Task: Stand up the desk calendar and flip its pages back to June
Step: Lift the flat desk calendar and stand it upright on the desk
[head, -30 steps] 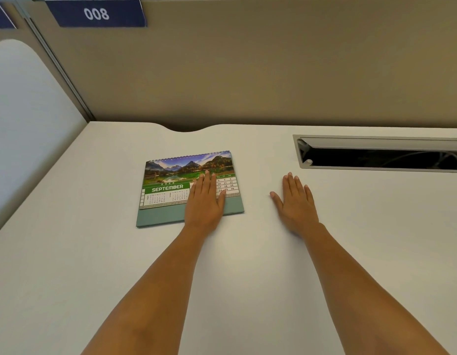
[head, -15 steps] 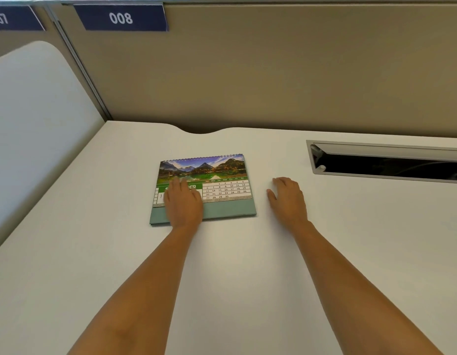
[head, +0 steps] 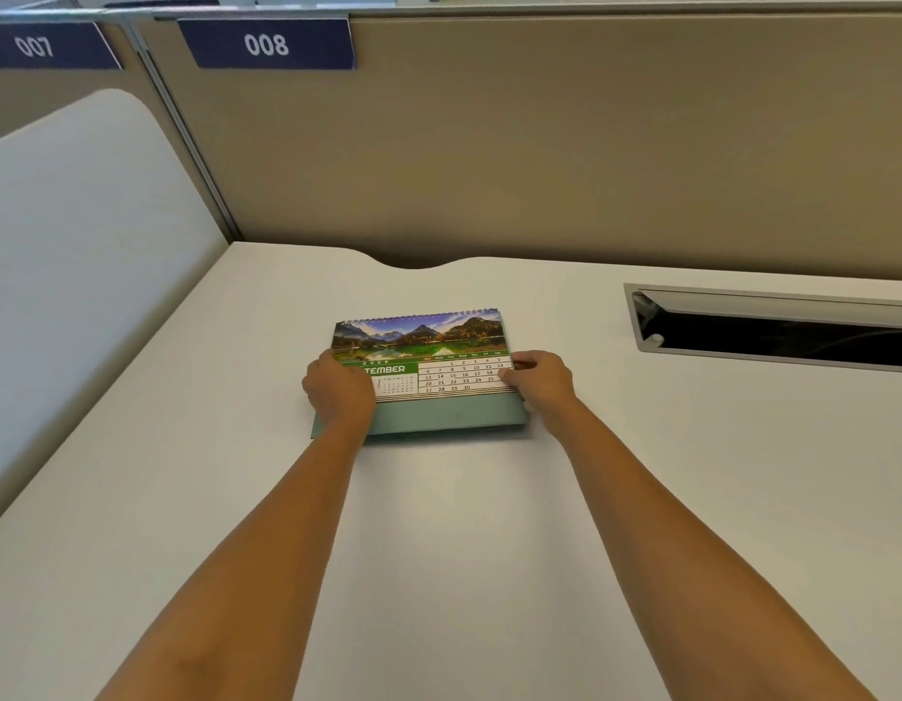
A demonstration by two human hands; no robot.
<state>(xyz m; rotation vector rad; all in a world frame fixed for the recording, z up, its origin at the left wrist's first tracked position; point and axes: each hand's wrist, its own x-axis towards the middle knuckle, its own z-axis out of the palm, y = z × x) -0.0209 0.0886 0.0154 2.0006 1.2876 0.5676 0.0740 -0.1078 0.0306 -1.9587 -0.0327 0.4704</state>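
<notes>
Two hands grip the desk calendar (head: pixel 439 376), lying flat at mid-frame on the white desk (head: pixel 439 548), September page up. Left hand (head: pixel 340 392) curls over its left edge; right hand (head: pixel 540 379) pinches the right edge, thumb on the page. Likely light, a stiff card base, thin bendable pages, wire binding at the far edge. Best held by the card sides, not the paper.

Flat desk calendar (head: pixel 439 366) on desk (head: pixel 439 548), left hand (head: pixel 340 392) and right hand (head: pixel 542 379) gripping its sides
</notes>
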